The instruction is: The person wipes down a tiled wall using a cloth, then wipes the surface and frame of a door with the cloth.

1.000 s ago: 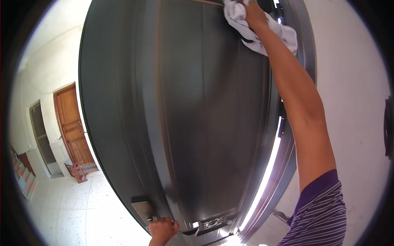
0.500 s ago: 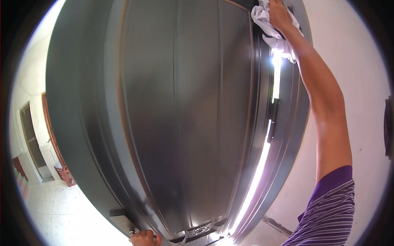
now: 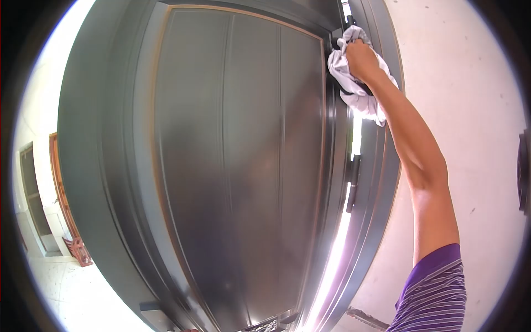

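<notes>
My right hand (image 3: 362, 62) is closed on a crumpled white cloth (image 3: 360, 102), its arm stretched up and forward. The cloth lies against the hinge side of a dark grey panelled door (image 3: 249, 155), high up, beside a black hinge (image 3: 349, 21). Part of the cloth hangs below my wrist. Of my left hand (image 3: 191, 330) only a sliver shows at the bottom edge, by the door's handle plate (image 3: 156, 318); its fingers are hidden.
Bright light comes through the gap between door and dark frame (image 3: 376, 182). More black hinge parts (image 3: 353, 182) sit lower in that gap. A pale wall (image 3: 437, 83) stands to the right. At left are a wooden chair (image 3: 80, 252) and a doorway (image 3: 36, 199).
The view has tilted up, bringing the panel's top edge into sight. My right hand and the cloth appear lower and further left. My left hand, earlier on the door handle, has nearly left the view.
</notes>
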Tool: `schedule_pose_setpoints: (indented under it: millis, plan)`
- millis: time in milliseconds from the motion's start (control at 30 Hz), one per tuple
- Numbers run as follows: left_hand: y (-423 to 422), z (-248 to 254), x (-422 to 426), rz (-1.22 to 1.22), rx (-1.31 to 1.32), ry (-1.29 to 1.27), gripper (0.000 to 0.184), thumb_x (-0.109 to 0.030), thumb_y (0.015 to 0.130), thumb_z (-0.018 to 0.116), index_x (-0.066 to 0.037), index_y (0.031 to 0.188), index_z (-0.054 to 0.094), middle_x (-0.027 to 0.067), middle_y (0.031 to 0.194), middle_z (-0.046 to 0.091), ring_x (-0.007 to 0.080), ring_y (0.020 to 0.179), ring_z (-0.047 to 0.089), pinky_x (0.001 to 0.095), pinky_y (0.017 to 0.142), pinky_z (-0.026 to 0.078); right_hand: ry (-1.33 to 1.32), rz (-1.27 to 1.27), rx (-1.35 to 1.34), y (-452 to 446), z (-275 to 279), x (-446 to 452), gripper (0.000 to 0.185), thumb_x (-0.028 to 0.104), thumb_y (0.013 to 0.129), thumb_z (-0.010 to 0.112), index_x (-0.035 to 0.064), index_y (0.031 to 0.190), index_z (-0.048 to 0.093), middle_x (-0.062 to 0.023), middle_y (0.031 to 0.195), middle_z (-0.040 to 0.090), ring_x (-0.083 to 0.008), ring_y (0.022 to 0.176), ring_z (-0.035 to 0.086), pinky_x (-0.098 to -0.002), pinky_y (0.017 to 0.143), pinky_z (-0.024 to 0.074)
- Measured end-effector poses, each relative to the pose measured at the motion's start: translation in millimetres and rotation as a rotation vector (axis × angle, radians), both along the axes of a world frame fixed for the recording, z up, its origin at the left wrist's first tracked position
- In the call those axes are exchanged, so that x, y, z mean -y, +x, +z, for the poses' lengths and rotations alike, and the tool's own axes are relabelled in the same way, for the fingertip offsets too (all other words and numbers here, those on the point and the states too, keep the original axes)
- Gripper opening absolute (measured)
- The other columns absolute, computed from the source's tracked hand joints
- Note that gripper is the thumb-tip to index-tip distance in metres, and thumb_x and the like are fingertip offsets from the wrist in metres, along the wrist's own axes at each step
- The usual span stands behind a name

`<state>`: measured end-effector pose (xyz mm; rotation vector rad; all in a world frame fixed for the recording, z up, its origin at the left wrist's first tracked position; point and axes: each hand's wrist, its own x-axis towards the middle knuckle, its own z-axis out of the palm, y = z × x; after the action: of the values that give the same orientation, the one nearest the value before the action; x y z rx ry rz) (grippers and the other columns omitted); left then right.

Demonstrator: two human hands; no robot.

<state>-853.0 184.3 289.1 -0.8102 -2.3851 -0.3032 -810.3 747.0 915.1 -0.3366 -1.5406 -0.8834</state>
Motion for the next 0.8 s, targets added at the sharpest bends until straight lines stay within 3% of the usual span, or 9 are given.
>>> schedule_pose_setpoints:
  millis: [133,233,267,333,467,533,600,767,800]
  plan:
    - [7.6,-3.2,14.9,0.034,0.124,0.047,0.027,-0.038,0.081,0.074,-0.011,0.086,0.070,0.0108,0.076,0.071,0.0320,0.069,0.071,0.0555,0.080,0.055,-0.009,-0.095,0.026,21.1,-27.5,37.7,0.019,0.010,0.087,0.060,-0.0025,0.093,0.073,-0.0264,0.104,0.068,-0.0381,0.096,0.069,-0.0442,0.087,0.0556]
    - [17.8,14.8,49.3,0.031,0.114,-0.010,0.031,-0.042,0.082,0.073,-0.012,0.089,0.071,0.0117,0.077,0.071,0.0351,0.069,0.070,0.0622,0.081,0.052,-0.007,-0.113,0.038,42.3,-31.4,77.0,0.019,0.010,0.087,0.061,-0.0023,0.093,0.073,-0.0248,0.105,0.069,-0.0384,0.099,0.068,-0.0449,0.090,0.0541]
    - [9.3,0.5,66.3,-0.003,-0.088,0.039,0.031,-0.036,0.071,0.075,-0.010,0.063,0.061,0.0099,0.058,0.062,0.0317,0.051,0.063,0.0451,0.049,0.047,-0.002,-0.092,0.074,50.0,-28.6,92.4,0.018,0.010,0.086,0.061,-0.0019,0.092,0.074,-0.0234,0.104,0.069,-0.0381,0.098,0.068,-0.0452,0.089,0.0543]
    - [23.6,21.9,90.5,-0.010,-0.080,0.021,0.031,-0.036,0.074,0.074,-0.011,0.063,0.058,0.0075,0.058,0.061,0.0277,0.052,0.063,0.0426,0.050,0.047,-0.078,-0.196,0.331,71.2,-42.7,116.8,0.017,0.011,0.082,0.065,-0.0036,0.089,0.072,-0.0259,0.097,0.069,-0.0407,0.097,0.067,-0.0455,0.087,0.0556]
    - [39.5,43.3,116.4,-0.055,-0.030,0.000,0.032,-0.034,0.076,0.076,-0.011,0.065,0.056,0.0088,0.063,0.062,0.0282,0.058,0.064,0.0424,0.052,0.048,-0.032,-0.113,0.416,99.5,-43.4,122.5,0.022,0.017,0.083,0.065,-0.0041,0.082,0.071,-0.0268,0.089,0.069,-0.0421,0.093,0.068,-0.0465,0.084,0.0561]
    - [24.4,58.0,76.6,-0.036,-0.028,0.017,0.032,-0.032,0.077,0.076,-0.010,0.067,0.056,0.0089,0.063,0.062,0.0283,0.058,0.065,0.0419,0.053,0.049,0.041,-0.061,0.513,76.4,-47.6,83.2,0.016,0.011,0.080,0.064,-0.0016,0.076,0.072,-0.0264,0.079,0.070,-0.0418,0.080,0.071,-0.0488,0.074,0.0581]
    - [29.9,75.4,86.7,-0.044,-0.015,0.001,0.032,-0.031,0.077,0.077,-0.010,0.067,0.056,0.0091,0.063,0.062,0.0285,0.059,0.065,0.0419,0.054,0.049,-0.079,-0.056,0.511,82.4,-56.8,104.1,0.017,0.012,0.081,0.063,-0.0020,0.075,0.072,-0.0259,0.079,0.070,-0.0421,0.081,0.070,-0.0491,0.074,0.0582]
    - [28.9,70.6,74.7,-0.042,-0.015,-0.019,0.031,-0.029,0.079,0.078,-0.009,0.069,0.056,0.0084,0.065,0.063,0.0276,0.060,0.066,0.0412,0.054,0.050,-0.198,-0.008,0.714,93.0,-160.4,99.6,0.020,0.015,0.083,0.061,-0.0015,0.077,0.072,-0.0248,0.082,0.071,-0.0424,0.080,0.071,-0.0494,0.072,0.0594]
    - [30.6,72.5,74.4,-0.033,-0.007,-0.028,0.030,-0.028,0.079,0.078,-0.010,0.069,0.056,0.0076,0.065,0.063,0.0265,0.060,0.066,0.0403,0.054,0.050,-0.245,-0.026,0.595,92.7,-189.0,101.9,0.018,0.015,0.083,0.062,-0.0019,0.085,0.069,-0.0247,0.086,0.070,-0.0427,0.081,0.070,-0.0490,0.072,0.0589]
